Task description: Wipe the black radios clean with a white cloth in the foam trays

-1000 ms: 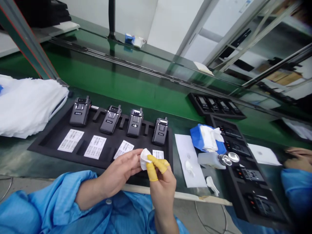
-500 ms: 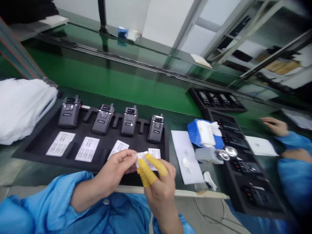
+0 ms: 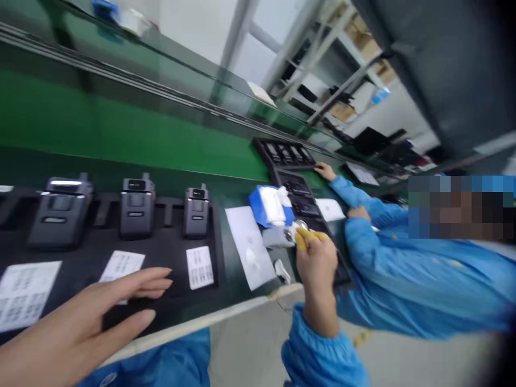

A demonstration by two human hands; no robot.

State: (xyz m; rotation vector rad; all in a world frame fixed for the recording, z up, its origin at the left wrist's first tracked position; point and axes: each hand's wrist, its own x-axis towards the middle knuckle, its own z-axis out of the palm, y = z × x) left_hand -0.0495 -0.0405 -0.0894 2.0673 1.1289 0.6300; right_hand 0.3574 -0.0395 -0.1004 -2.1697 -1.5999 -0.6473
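My left hand (image 3: pixel 94 320) is open with its fingers stretched out, above the black foam tray (image 3: pixel 169 255). It holds nothing. Dark handheld radios (image 3: pixel 137 209) with stubby antennas lie in the tray. Below them are white printed label sheets (image 3: pixel 200 267). My right hand (image 3: pixel 318 260), wearing yellow finger covers, is closed at the metal top (image 3: pixel 296 228) of a translucent bottle (image 3: pixel 278 237). A bit of white wipe shows at its fingertips, mostly hidden.
A blue pack of white wipes (image 3: pixel 274 206) stands behind the bottle. A white sheet (image 3: pixel 248 247) and a crumpled wipe (image 3: pixel 282 271) lie near the bench edge. Another black tray (image 3: pixel 296 185) holds devices. A co-worker in a blue sleeve (image 3: pixel 374 242) is at the right.
My hands have parted. The right one has moved right to the bottle top, while the left has let go of the white wipe and opened. The view has swung right.
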